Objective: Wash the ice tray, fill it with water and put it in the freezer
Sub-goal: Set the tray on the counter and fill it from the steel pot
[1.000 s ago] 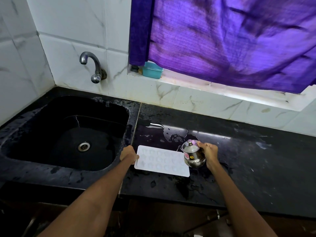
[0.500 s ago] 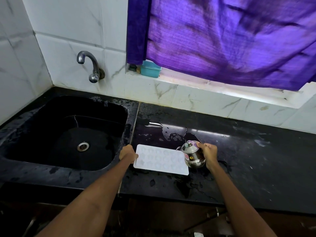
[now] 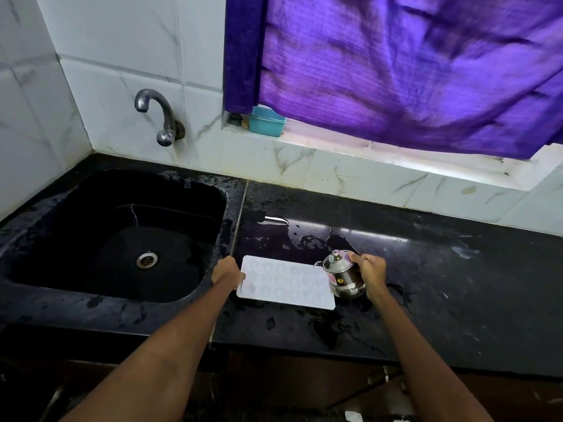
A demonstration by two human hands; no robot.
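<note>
Tray [image 3: 285, 281], white, is laid flat on the wet black counter [image 3: 441, 287], just right of the sink [image 3: 91, 287], its shallow moulded cells facing up; whether water is in them cannot be told. Its left edge is gripped by the left hand [image 3: 227, 269], fingers curled closed over the rim. A small lidded steel pot [image 3: 343, 275] with a spout is held by the right hand [image 3: 370, 272], fingers wrapped shut round its far side; the pot is tilted slightly toward the tray, spout over the tray's right end, base at or near the counter. Puddles [image 3: 307, 239] are seen behind the tray. A tap [image 3: 158, 114] is mounted on the tiled wall above the sink. A teal box [image 3: 267, 123] is set on the sill under a purple curtain [image 3: 396, 65].
</note>
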